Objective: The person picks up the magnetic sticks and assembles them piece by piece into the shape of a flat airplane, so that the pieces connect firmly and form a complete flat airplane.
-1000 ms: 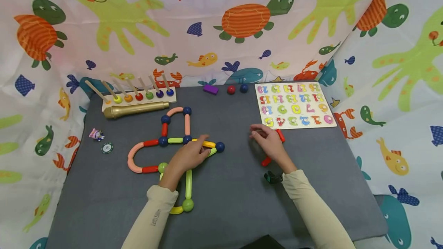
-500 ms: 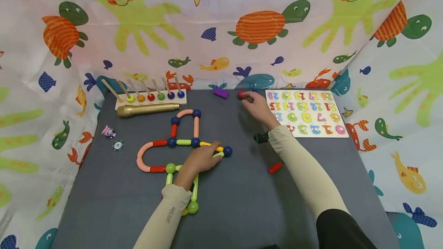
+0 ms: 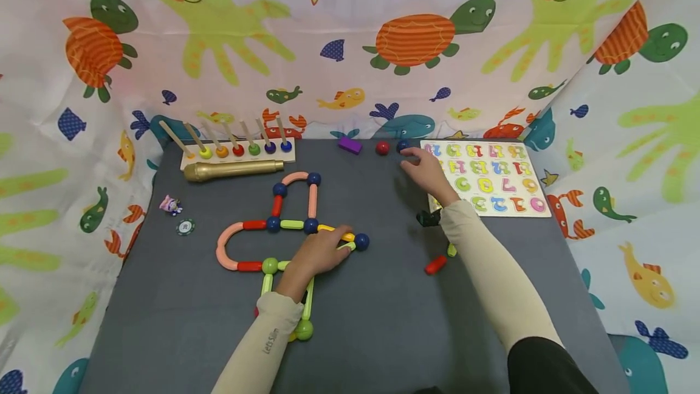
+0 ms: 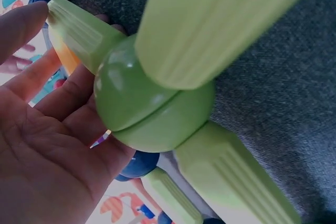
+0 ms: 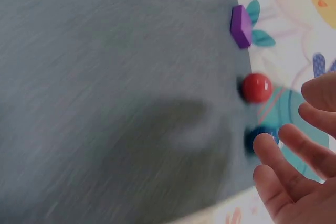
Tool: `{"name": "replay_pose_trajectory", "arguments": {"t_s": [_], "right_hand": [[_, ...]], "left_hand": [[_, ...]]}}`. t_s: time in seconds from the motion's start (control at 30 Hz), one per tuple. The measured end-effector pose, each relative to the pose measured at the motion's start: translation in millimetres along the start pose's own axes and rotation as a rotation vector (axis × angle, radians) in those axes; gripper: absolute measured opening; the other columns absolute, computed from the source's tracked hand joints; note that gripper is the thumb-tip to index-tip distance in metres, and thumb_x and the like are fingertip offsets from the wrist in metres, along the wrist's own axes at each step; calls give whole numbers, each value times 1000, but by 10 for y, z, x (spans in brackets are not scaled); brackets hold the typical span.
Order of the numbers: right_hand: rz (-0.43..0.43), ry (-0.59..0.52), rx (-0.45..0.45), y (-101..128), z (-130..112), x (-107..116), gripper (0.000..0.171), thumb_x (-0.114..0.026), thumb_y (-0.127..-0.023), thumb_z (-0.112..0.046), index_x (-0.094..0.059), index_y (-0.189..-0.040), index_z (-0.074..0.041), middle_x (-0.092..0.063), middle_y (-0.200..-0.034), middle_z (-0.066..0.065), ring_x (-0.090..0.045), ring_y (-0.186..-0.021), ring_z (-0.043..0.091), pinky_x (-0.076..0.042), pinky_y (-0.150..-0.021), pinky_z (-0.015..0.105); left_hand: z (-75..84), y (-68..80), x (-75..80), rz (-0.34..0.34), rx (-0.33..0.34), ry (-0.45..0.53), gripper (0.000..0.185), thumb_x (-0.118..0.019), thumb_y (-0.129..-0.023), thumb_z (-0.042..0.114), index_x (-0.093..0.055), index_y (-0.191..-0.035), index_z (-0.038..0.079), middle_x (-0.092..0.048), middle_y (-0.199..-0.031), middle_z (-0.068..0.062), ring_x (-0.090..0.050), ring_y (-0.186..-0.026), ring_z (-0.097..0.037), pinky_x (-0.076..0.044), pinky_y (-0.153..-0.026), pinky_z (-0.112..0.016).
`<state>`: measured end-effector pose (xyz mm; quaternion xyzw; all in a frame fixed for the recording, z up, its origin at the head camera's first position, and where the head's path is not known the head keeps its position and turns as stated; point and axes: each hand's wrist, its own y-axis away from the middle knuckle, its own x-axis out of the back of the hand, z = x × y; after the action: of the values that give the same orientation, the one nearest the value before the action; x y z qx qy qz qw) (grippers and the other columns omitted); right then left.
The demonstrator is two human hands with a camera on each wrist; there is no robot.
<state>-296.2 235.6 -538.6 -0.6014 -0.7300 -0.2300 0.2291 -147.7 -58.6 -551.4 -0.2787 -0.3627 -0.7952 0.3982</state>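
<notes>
My left hand (image 3: 317,252) rests over a flat figure of magnetic sticks and balls. Its thumb and fingers pinch a light green stick (image 4: 84,32) and a yellow stick (image 3: 347,236) where they meet at a dark blue ball (image 3: 361,242). In the left wrist view a green ball (image 4: 152,98) joins several green sticks in front of the palm. My right hand (image 3: 429,173) reaches to the back of the table, fingers loosely bent and holding nothing. Its fingertips are near a loose dark blue ball (image 5: 265,140), beside a red ball (image 5: 257,88); contact cannot be told.
A number board (image 3: 485,185) lies under and beside my right wrist. A red stick (image 3: 435,265) and a green piece (image 3: 451,250) lie near the right forearm. At the back are a purple block (image 3: 350,145), a gold microphone (image 3: 235,170) and a peg rack (image 3: 188,162); a figurine (image 3: 171,205) and chip (image 3: 185,227) lie left.
My right hand has gone from beside the red sticks to the back edge, first near the red ball, then right to the blue ball. My left hand stays on the figure. The head view has shifted.
</notes>
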Motion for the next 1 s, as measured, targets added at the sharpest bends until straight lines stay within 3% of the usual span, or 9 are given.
{"name": "replay_pose_trajectory", "arguments": {"t_s": [0.2,0.37,0.5,0.73,0.87,1.0], "right_hand": [[-2,20,-66,511,286,213,41,-61,-108,-16,-61,-144,4,-61,-141,24,-63,-122,43,-51,-98,56],[9,122,-108,873,501,388,31,-65,-105,-14,-67,-130,5,-65,-109,20,-62,-96,35,-50,-83,45],[-28,199,-174,1101,621,494,25,-70,-103,-17,-65,-116,4,-63,-96,14,-57,-84,28,-46,-74,39],[-128,292,-194,1206,672,505,21,-74,-98,-14,-60,-97,2,-57,-79,9,-52,-69,24,-41,-66,37],[-102,316,-157,1217,660,479,17,-71,-98,-10,-60,-95,2,-59,-79,9,-54,-69,23,-42,-64,36],[-55,272,-160,1231,589,432,17,-69,-101,-12,-61,-101,3,-62,-84,12,-56,-72,25,-45,-65,36]], "left_hand": [[8,-7,3,0,0,-43,46,-72,-105,28,-61,-148,17,-72,-131,-9,-69,-109,-32,-53,-98,-54],[15,-25,-6,-1,0,-36,46,-74,-104,27,-63,-147,16,-71,-132,-9,-69,-112,-31,-53,-99,-54],[49,-44,-3,0,-17,-24,45,-75,-103,26,-65,-145,15,-71,-132,-11,-68,-114,-31,-53,-99,-54],[63,-12,16,8,-11,-16,45,-75,-103,25,-65,-145,14,-70,-133,-12,-67,-116,-32,-52,-101,-54],[59,-25,-1,12,-14,-19,45,-75,-103,26,-65,-145,13,-70,-133,-12,-67,-116,-31,-52,-101,-54],[62,-38,-20,7,-4,-19,45,-75,-103,26,-65,-145,14,-70,-133,-11,-67,-115,-31,-51,-102,-54]]}}
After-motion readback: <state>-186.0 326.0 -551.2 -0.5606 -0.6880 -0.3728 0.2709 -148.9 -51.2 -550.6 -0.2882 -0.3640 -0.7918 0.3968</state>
